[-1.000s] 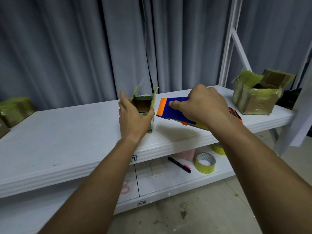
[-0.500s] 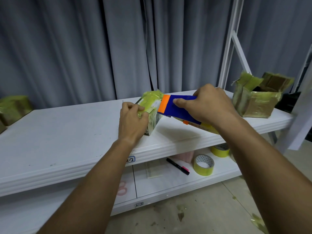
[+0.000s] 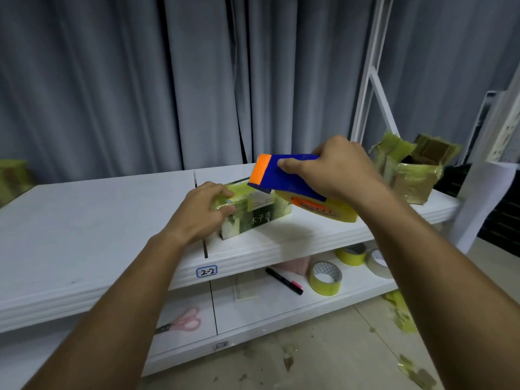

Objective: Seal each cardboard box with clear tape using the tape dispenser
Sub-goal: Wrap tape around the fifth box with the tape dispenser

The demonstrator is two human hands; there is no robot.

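A white shelf [image 3: 112,220] fills the view, and its far left end is cut off; an open taped box [image 3: 413,175] sits at its right end, partly hidden behind your right wrist; another wrapped box [image 3: 12,175] at the left edge is cropped and blurry. Your small cardboard box [image 3: 253,215] lies on its side mid-shelf, coated in yellowish tape, its left end covered by your left hand [image 3: 201,213], fingers curled over the top edge, holding it down. Your right hand [image 3: 334,171] clenches the blue and orange tape dispenser [image 3: 284,175], its orange front end just above the box; you cannot tell whether it touches; the roll [image 3: 323,206] underneath is partly hidden.
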